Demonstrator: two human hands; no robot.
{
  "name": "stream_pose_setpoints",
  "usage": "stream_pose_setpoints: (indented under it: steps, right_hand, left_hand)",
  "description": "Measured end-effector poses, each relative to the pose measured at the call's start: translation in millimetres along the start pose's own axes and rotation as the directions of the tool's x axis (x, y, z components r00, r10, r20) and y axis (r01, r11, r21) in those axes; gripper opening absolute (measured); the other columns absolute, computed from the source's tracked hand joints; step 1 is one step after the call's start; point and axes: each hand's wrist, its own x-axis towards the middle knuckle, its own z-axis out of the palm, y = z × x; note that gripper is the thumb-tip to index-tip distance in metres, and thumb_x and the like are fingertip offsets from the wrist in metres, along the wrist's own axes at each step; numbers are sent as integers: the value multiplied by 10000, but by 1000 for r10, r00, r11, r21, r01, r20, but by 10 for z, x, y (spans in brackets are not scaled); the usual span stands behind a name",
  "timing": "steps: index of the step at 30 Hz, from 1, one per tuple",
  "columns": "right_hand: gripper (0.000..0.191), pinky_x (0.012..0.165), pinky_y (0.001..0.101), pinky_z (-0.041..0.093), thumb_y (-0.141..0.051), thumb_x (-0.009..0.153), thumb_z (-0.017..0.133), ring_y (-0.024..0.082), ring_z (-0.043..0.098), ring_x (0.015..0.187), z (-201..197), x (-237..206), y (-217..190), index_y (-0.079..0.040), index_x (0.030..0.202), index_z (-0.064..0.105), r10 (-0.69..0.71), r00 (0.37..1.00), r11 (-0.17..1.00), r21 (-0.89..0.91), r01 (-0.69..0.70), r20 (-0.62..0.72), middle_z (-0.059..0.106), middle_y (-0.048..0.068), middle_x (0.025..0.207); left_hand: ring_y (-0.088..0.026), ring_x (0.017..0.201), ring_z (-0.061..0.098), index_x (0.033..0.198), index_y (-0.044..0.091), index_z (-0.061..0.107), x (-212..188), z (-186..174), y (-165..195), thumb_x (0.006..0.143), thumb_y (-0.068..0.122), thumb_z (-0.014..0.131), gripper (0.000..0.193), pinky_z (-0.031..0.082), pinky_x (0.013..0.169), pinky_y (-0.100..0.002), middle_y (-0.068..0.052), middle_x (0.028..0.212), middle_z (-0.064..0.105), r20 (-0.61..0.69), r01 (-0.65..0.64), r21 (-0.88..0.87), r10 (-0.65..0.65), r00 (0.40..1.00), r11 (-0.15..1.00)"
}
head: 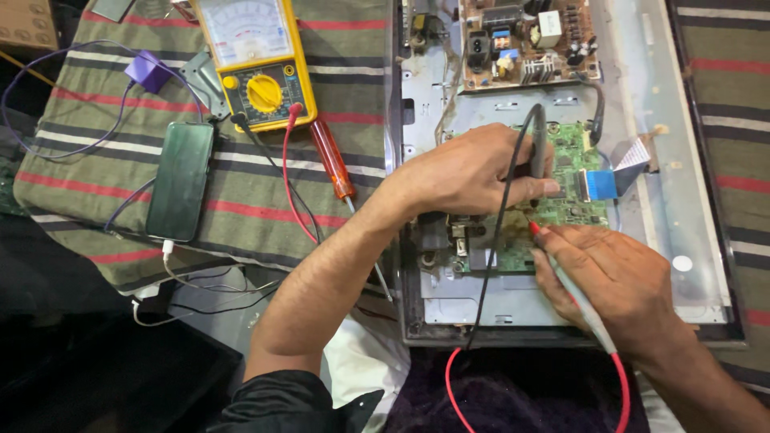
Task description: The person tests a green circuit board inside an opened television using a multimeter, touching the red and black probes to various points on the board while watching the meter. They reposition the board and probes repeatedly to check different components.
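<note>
Our left hand (473, 172) closes around the black probe (536, 144) and stands its tip down on the green circuit board (573, 164), while our right hand (613, 277) pinches the red probe (561, 269) like a pen, its red tip touching the near edge of that board. Both hands are shut on their probes, and both rest partly over the board, so we cannot see exactly which points the tips meet. To probe well, we judge that we should brace the heels of the hands on the metal chassis (513, 305) around the board, keep each tip upright so it does not slip across neighbouring pins, and hold steady before glancing away. The board sits in the middle of the opened chassis; beyond the board lies a brown power board (525, 40), and just to the right of it a blue-ended flat ribbon cable (613, 176). Left of the board, on the striped cloth (96, 168), the yellow analogue multimeter (257, 60) takes the red and black leads, with an orange-handled screwdriver (333, 160) beside it and a dark phone (181, 180) farther left.
</note>
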Motion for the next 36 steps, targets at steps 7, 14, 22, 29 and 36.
stream_pose_setpoints:
  steps: [7, 14, 22, 29, 36]
  right_hand:
    - [143, 717, 347, 580, 27, 858, 771, 264, 727, 799, -45, -85, 33, 30, 967, 678, 53, 994, 992, 116, -41, -99, 714, 148, 882]
    - [105, 655, 330, 560, 17, 908, 752, 269, 712, 779, -90, -145, 48, 24, 969, 666, 114, 977, 990, 101, -97, -178, 706, 140, 865]
    - [122, 670, 328, 572, -11, 927, 743, 271, 723, 802, -118, -196, 84, 16, 1016, 664, 126, 970, 983, 155, -94, -208, 708, 142, 888]
    - [339, 737, 342, 603, 6, 896, 717, 234, 729, 880, -33, -140, 143, -40, 1223, 641, 54, 996, 949, 313, -28, -76, 745, 125, 1002]
    - [565, 988, 516, 510, -72, 794, 714, 355, 638, 1168, -38, -162, 136, -113, 1347, 608, -36, 978, 977, 214, -9, 204, 717, 137, 1119]
  left_hand:
    - [-255, 695, 678, 1039, 49, 677, -40, -9, 11, 1004, 397, 670, 350, 518, 654, -415, -99, 757, 680, -54, -87, -39, 85, 995, 995]
    - [-205, 896, 749, 1126, 93, 682, -134, -45, 123, 1075, 276, 642, 194, 622, 787, -352, -62, 969, 741, -231, -143, -193, 97, 968, 971]
    - [-259, 953, 686, 1171, 22, 655, -896, 316, 715, 1014, 103, 701, 182, 515, 838, -387, -103, 1029, 713, -624, -100, 264, 249, 741, 959]
    - [-310, 1013, 675, 1184, -12, 633, -1203, 735, 638, 1038, 91, 654, 180, 548, 901, -382, -162, 1075, 689, -841, 51, 124, 77, 536, 991]
    - [-303, 1007, 680, 1197, -9, 645, -1232, 760, 601, 1035, 83, 670, 188, 546, 920, -380, -151, 1074, 697, -840, 60, 105, 56, 540, 993]
